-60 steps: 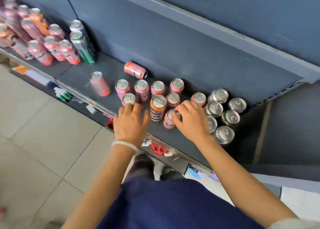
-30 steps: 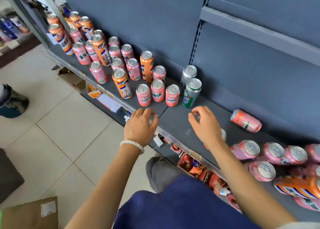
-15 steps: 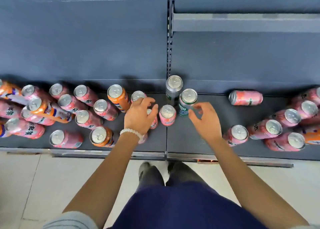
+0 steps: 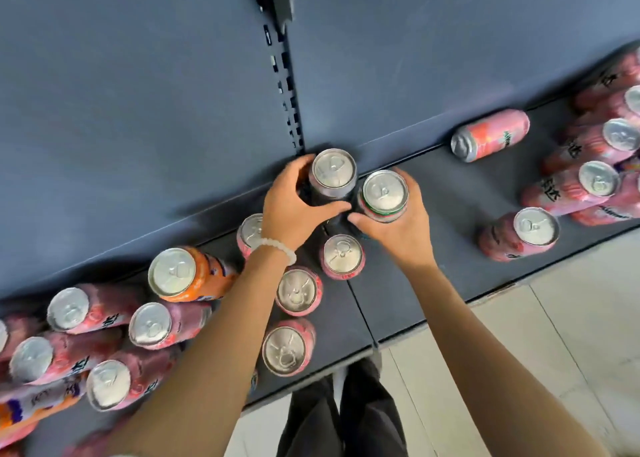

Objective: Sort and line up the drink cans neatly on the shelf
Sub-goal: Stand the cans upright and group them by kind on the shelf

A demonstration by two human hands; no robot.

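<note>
Both hands reached in since 0.5 s ago: left hand (image 4: 294, 211) now wraps dark can (image 4: 333, 179), right hand (image 4: 398, 224) wraps green can (image 4: 382, 197), far on shelf (image 4: 433, 276). Rigid, smooth, likely full; grip mid-wall.

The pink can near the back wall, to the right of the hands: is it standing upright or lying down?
Lying down. The pink can rests on its side on the shelf, its silver top facing left and its printed side fully visible, apart from the other cans.
</note>
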